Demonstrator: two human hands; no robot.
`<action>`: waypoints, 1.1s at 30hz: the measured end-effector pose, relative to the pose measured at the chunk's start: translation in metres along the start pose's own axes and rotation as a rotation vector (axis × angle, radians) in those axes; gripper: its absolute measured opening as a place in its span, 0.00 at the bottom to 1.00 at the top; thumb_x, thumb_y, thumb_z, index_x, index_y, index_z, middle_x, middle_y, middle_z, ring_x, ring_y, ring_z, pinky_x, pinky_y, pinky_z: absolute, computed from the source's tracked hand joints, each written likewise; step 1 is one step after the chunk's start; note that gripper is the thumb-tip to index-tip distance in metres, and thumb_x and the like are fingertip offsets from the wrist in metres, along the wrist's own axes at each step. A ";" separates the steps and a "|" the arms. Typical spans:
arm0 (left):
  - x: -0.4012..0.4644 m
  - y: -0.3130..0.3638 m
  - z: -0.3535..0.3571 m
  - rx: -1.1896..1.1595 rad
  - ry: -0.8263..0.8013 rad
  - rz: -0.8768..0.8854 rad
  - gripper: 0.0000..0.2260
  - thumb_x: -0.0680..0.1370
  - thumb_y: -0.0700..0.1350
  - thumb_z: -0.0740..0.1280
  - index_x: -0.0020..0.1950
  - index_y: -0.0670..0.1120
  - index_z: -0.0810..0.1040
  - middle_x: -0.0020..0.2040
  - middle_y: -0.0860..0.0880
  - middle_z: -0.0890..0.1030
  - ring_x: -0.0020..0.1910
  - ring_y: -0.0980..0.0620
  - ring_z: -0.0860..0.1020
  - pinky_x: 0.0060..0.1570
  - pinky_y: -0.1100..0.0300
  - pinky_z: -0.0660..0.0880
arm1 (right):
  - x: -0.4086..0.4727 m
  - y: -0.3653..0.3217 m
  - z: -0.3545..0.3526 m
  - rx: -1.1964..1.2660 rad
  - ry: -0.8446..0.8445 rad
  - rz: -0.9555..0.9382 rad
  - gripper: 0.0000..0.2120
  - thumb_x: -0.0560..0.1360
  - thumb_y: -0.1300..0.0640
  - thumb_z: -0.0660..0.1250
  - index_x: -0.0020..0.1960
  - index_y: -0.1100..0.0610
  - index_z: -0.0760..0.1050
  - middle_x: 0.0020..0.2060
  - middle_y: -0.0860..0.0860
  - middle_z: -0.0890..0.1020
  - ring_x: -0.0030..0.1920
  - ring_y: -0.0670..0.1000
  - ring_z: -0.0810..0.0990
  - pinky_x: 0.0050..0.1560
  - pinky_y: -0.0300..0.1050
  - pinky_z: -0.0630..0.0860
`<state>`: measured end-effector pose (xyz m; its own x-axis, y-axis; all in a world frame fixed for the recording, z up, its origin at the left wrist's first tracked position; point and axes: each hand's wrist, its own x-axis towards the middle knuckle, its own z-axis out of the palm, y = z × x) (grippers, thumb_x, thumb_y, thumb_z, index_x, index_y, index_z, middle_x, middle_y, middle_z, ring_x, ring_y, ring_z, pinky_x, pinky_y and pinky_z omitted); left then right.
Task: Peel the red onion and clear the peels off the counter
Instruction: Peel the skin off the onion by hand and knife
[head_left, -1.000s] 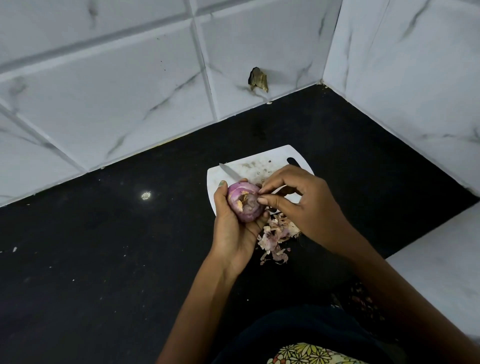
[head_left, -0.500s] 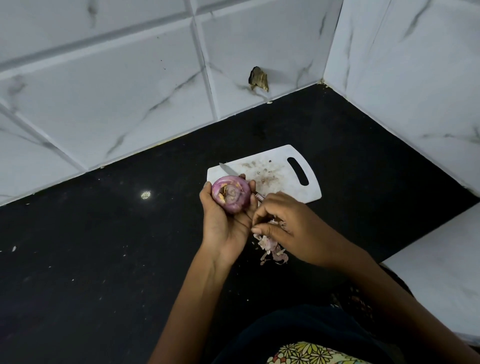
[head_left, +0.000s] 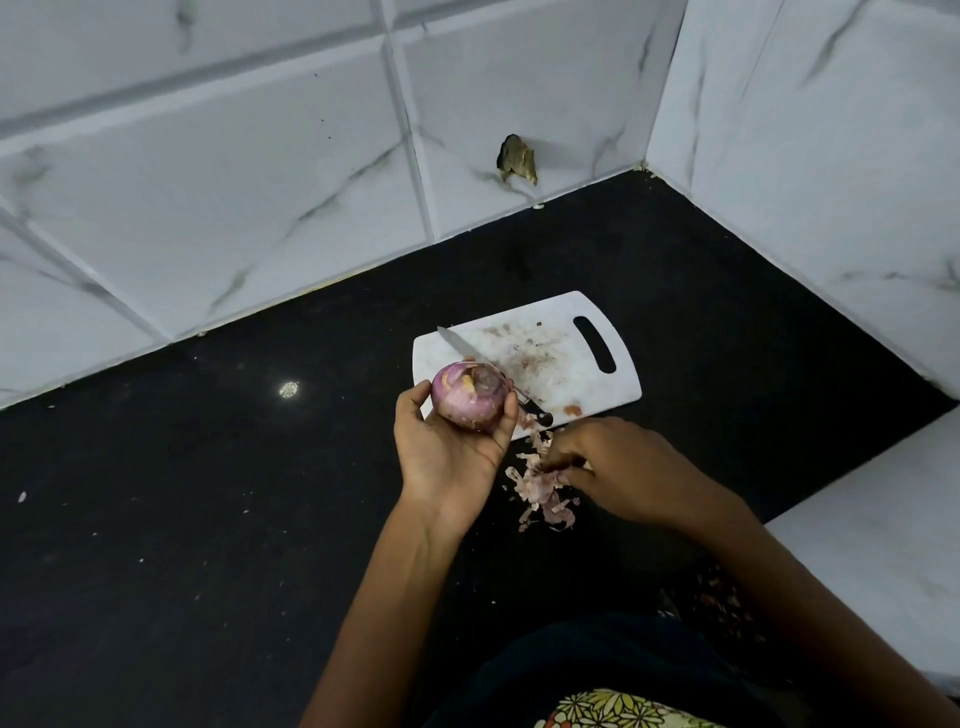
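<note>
My left hand (head_left: 451, 448) holds the red onion (head_left: 470, 396), mostly peeled and pale purple, up above the near left corner of the white cutting board (head_left: 566, 358). A pile of pink and tan onion peels (head_left: 543, 491) lies on the black counter (head_left: 208, 493) just in front of the board. My right hand (head_left: 618, 470) rests low on the right side of that pile, its fingers curled onto the peels. A knife (head_left: 470, 348) lies on the board, blade pointing far left, its dark handle partly behind the onion.
White marble-look tiled walls close the counter at the back and right, meeting in a corner (head_left: 644, 166). A chipped hole (head_left: 515, 158) marks the back wall. A white ledge (head_left: 883, 545) sits at the near right. Small crumbs dot the counter.
My right hand left the onion and dropped down onto the peel pile on the counter. My left hand turned the onion and lifted it slightly left, uncovering the board.
</note>
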<state>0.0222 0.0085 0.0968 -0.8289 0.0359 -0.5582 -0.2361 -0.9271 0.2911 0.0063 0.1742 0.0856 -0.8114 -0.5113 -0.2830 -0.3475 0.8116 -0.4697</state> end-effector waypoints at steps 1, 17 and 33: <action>0.000 0.000 0.000 0.006 -0.009 0.003 0.17 0.79 0.51 0.57 0.52 0.38 0.76 0.51 0.39 0.79 0.48 0.44 0.78 0.43 0.55 0.81 | 0.000 -0.001 0.001 0.010 0.043 0.010 0.08 0.76 0.52 0.65 0.53 0.45 0.80 0.52 0.42 0.82 0.51 0.44 0.79 0.52 0.44 0.76; -0.006 -0.018 0.004 0.756 0.012 0.547 0.27 0.66 0.44 0.76 0.63 0.50 0.75 0.61 0.48 0.79 0.58 0.52 0.80 0.55 0.57 0.79 | 0.003 -0.029 -0.014 1.039 0.283 0.064 0.12 0.79 0.53 0.61 0.60 0.56 0.74 0.49 0.53 0.82 0.44 0.51 0.84 0.45 0.48 0.82; -0.013 -0.009 0.007 1.083 -0.332 0.765 0.22 0.74 0.32 0.69 0.67 0.41 0.72 0.62 0.50 0.78 0.63 0.57 0.77 0.60 0.62 0.74 | -0.002 -0.034 -0.027 1.852 0.032 0.289 0.18 0.81 0.50 0.53 0.52 0.61 0.75 0.37 0.60 0.83 0.36 0.54 0.85 0.34 0.42 0.80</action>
<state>0.0314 0.0186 0.1067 -0.9759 -0.1204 0.1821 0.1844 -0.0077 0.9828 0.0072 0.1551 0.1245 -0.7596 -0.4092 -0.5055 0.6498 -0.4463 -0.6153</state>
